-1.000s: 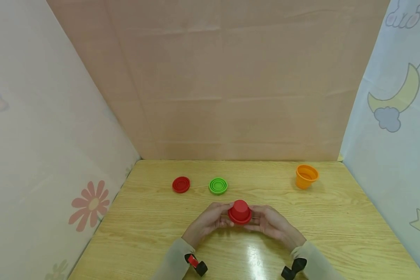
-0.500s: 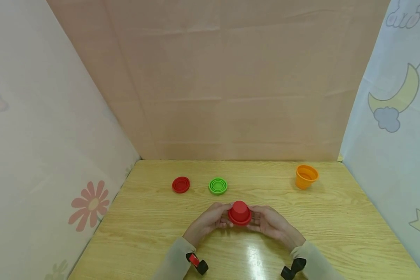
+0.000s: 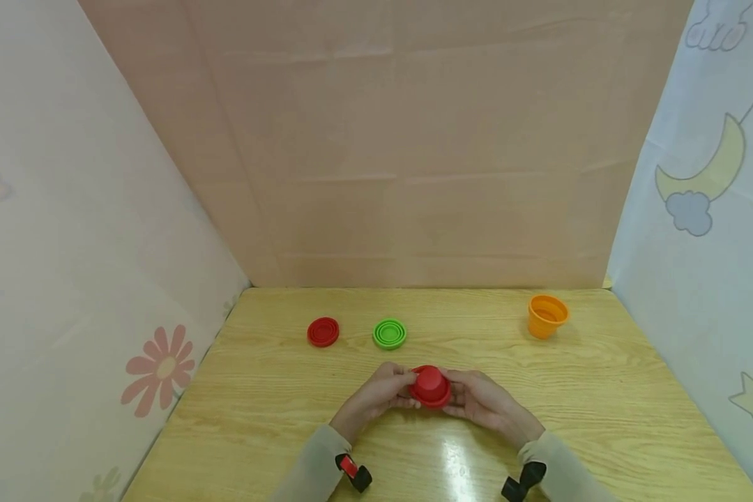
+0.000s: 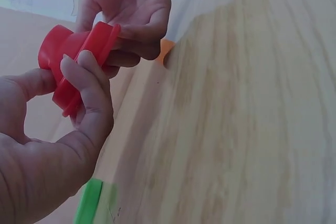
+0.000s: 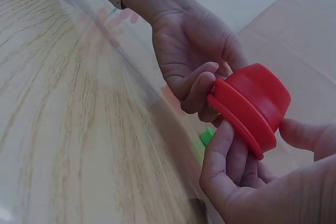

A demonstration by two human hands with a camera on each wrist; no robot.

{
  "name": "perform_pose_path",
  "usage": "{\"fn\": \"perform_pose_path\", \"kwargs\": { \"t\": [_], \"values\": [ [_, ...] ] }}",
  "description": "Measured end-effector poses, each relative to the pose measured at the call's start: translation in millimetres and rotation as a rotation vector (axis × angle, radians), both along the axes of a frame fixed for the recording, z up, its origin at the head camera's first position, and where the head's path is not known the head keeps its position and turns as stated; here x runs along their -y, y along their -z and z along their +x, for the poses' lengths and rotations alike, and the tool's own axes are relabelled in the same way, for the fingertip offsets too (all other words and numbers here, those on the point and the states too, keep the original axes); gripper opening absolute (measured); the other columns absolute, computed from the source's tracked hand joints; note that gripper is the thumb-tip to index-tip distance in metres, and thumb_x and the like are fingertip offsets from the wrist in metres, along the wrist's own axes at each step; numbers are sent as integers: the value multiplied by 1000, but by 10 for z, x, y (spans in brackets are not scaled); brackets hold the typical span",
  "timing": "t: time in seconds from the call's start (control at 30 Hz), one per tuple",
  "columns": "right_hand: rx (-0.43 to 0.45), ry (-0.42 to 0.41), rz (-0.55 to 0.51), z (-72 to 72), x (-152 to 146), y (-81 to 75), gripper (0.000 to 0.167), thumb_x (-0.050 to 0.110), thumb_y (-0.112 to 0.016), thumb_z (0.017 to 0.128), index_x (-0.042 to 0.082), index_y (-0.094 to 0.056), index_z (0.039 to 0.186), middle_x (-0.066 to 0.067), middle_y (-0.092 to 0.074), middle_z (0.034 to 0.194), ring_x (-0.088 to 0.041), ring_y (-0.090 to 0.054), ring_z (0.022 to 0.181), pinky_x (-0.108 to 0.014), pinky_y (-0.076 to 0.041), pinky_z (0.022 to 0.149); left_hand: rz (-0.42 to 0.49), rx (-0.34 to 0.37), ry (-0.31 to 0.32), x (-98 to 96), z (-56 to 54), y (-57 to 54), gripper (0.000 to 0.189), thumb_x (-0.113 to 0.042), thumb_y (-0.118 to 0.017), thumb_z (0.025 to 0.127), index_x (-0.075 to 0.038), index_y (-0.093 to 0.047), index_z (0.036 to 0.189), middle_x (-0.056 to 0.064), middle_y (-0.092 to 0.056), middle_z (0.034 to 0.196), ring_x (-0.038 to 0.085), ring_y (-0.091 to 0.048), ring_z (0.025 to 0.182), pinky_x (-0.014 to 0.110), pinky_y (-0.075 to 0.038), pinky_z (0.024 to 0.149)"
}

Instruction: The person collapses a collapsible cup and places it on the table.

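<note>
A red collapsible cup (image 3: 429, 386) is held bottom up over the front middle of the table. My left hand (image 3: 379, 392) grips its left side, thumb on the cup's wall and fingers under the rim. From the other side my right hand (image 3: 486, 400) pinches it, thumb against the wall and fingers curled beneath the rim. In the left wrist view the red cup (image 4: 94, 43) is tilted and its wall looks dented near the left thumb. The right wrist view has its stepped wall (image 5: 257, 98) and wide rim side-on.
Behind the hands, a flattened red collapsible cup (image 3: 323, 332) and a flattened green one (image 3: 390, 335) lie on the wooden table (image 3: 257, 397). An orange cup (image 3: 547, 317) stands expanded at the back right. Printed cloth walls border the table's sides and back.
The held cup has come slightly lower and tipped, its raised part looking shorter and uneven. My left thumb has moved further onto its wall. The cups on the table stay put.
</note>
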State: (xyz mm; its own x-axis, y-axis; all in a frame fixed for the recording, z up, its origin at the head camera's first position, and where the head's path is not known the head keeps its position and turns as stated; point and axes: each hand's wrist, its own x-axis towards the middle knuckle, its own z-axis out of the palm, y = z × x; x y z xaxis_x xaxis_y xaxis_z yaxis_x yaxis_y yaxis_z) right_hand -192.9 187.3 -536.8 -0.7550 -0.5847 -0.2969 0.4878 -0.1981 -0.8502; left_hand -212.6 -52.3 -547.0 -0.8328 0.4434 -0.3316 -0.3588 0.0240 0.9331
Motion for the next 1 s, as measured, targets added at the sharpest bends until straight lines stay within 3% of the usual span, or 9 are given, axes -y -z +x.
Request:
{"fn": "perform_pose_path", "kwargs": {
  "t": [0.13, 0.43, 0.6, 0.8, 0.9, 1.0],
  "values": [
    [-4, 4, 19, -3, 8, -2, 28, 28, -52, 111, 16, -74, 123, 3, -80, 108, -14, -70, 102, -32, -57, 93, -2, -29, -17, 14, 1, 10, 13, -7, -62, 100, 2, -67, 108, 7, -75, 89, 13, -71, 67, 21, -63, 64],
    [0, 32, 26, -24, 30, -1, 24, 19, -54, 107, 17, -79, 105, 2, -81, 103, -15, -74, 99, -35, -61, 93, -21, -115, -69, -11, 24, -39, 17, 1, -64, 94, 4, -63, 110, 13, -78, 87, 12, -71, 60, 22, -62, 60],
    [-37, 37, 34, -20, 40, -15, 26, 16, -53, 106, 16, -79, 104, 2, -81, 103, -14, -75, 98, -34, -62, 93, -47, -117, -89, -16, 52, -86, 21, -2, -63, 94, 4, -63, 114, 14, -79, 89, 12, -70, 59, 20, -61, 59],
    [-86, 86, 35, -4, 32, -17, 26, 11, -53, 106, 10, -79, 105, 0, -79, 102, -13, -76, 95, -33, -64, 89, -58, -86, -107, -52, 90, -96, 28, -19, -64, 102, 3, -69, 119, 2, -72, 78, 9, -65, 55, 16, -55, 53],
    [-103, 109, 48, -9, 30, -16, 26, 10, -52, 106, 7, -78, 106, -1, -79, 100, -12, -76, 92, -31, -64, 87, -20, -57, -97, -59, 98, -97, 34, -27, -63, 105, 2, -70, 121, 1, -71, 76, 8, -66, 57, 16, -54, 54],
    [-110, 144, 74, -22, 19, -21, 27, 8, -51, 106, 4, -77, 109, -1, -79, 100, -11, -75, 90, -30, -64, 84, 52, -24, -75, -59, 95, -108, 35, -25, -62, 105, 3, -68, 126, 2, -73, 81, 9, -69, 62, 17, -58, 59]
  ]
}}
